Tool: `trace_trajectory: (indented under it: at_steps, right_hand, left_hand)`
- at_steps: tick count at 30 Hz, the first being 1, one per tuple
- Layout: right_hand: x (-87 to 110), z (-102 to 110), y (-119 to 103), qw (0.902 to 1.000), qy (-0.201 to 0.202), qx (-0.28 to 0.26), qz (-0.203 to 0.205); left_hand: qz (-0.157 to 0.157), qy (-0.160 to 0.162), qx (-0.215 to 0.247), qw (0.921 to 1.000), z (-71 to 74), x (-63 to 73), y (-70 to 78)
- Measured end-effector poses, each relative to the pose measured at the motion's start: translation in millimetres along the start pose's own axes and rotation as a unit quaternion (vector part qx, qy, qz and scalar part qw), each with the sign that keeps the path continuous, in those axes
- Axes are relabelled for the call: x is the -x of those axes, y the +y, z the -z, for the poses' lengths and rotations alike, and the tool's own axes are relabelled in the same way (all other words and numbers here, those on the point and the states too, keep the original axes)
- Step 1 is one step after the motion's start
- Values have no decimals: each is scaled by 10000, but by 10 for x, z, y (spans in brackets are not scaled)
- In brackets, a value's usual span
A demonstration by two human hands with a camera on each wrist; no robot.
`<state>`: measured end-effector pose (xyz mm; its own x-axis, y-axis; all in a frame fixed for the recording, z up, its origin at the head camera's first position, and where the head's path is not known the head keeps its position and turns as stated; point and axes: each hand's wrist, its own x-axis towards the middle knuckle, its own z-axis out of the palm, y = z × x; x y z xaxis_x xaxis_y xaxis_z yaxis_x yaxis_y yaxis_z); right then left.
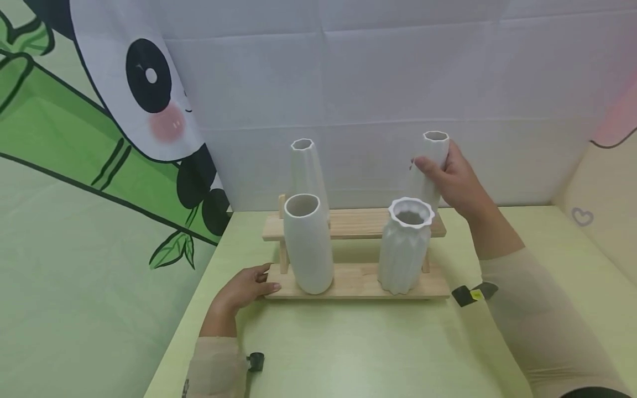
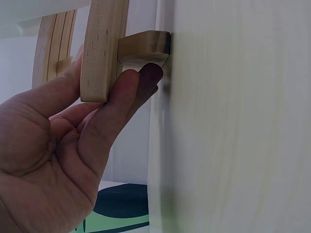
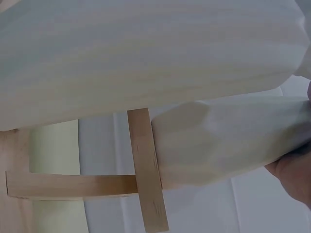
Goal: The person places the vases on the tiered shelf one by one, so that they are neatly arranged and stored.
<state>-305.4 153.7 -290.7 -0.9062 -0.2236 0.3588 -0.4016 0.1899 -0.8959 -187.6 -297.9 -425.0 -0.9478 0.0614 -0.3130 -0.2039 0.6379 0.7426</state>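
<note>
A two-tier wooden stand (image 1: pixel 358 225) holds several white vases. My left hand (image 1: pixel 246 287) grips the left end of its lower board; in the left wrist view the thumb and fingers lie on either side of the wooden board (image 2: pixel 95 58). At the upper right, my right hand (image 1: pixel 458 179) is wrapped around a slim white vase (image 1: pixel 436 146) near its top. In the right wrist view, this slim vase (image 3: pixel 214 141) meets the upper board (image 3: pixel 148 170) at its base. A ribbed vase with a scalloped rim (image 1: pixel 404 254) partly hides it in the head view.
A smooth white vase (image 1: pixel 308 249) stands on the lower board's left side. Behind it, another slim vase (image 1: pixel 304 166) rises from the upper board. The stand rests on a pale table (image 1: pixel 358 348). A white cloth wall (image 1: pixel 358 83) hangs close behind, and a panda-printed sheet (image 1: pixel 124 127) borders the left.
</note>
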Motion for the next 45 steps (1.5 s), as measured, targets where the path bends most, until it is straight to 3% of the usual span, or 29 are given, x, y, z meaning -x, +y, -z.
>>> trace_trajectory:
  at_steps: [17,26,36,45]
  right_hand:
    - [-77,-133,0,9988,-467,-155,-18]
    - [-26,-139,-28,9977,-544,-364,-184]
    - [-15,-235,-77,9968,-287,-525,-530]
    - [-25,-203,-71,9958,-565,-619,-376]
  left_hand:
    - [143,82,-18,9999,-31,-42,-14]
    - [89,9,-35,10000,-12,-57,-16]
    - [180,81,-21,9998,-11,-42,-8]
    - [171,88,-5,9998,-20,-51,-8]
